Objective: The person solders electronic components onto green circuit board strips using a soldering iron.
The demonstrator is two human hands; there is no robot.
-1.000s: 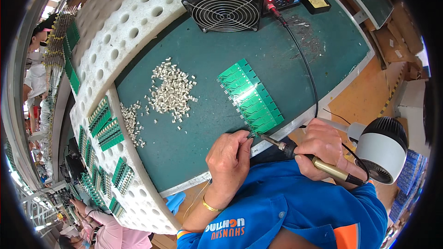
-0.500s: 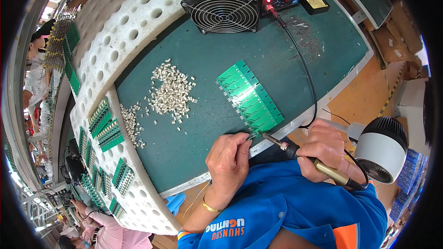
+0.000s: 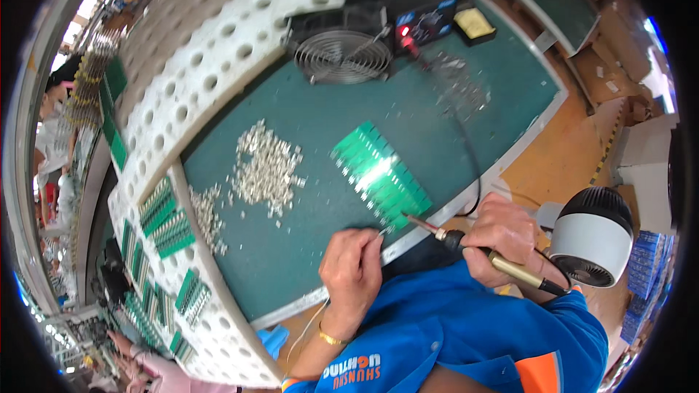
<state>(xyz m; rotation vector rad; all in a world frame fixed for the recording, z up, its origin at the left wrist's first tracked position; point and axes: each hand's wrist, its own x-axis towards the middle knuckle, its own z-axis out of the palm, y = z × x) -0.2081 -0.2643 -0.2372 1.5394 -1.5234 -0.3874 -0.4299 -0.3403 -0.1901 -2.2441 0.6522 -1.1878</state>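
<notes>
My right hand [image 3: 501, 236] is wrapped round the brass-coloured handle of a soldering iron [image 3: 515, 268]. The iron's tip is over the near end of a green circuit board panel [image 3: 382, 175]; whether it touches cannot be told in the blur. Small metal pins line the panel's left edge. At the panel's near left corner, my left hand [image 3: 351, 266] is closed in a pinch, thumb against fingers. A tiny pale bit shows at its fingertips, too small to name. A thin pale wire [image 3: 302, 331] hangs beside the left wrist.
Heaps of small whitish metal-pinned connectors [image 3: 266, 167] lie left of the panel. White perforated foam [image 3: 233, 306] edges the mat, holding several finished boards [image 3: 166, 218]. A black fan [image 3: 341, 51], soldering station [image 3: 426, 25] and yellow sponge [image 3: 475, 23] stand behind. A white fan [image 3: 591, 236] is at right.
The whole view has shifted and blurred. The iron's tip has moved up and right from the panel's near corner, and my left fingertips have drawn slightly back from the panel.
</notes>
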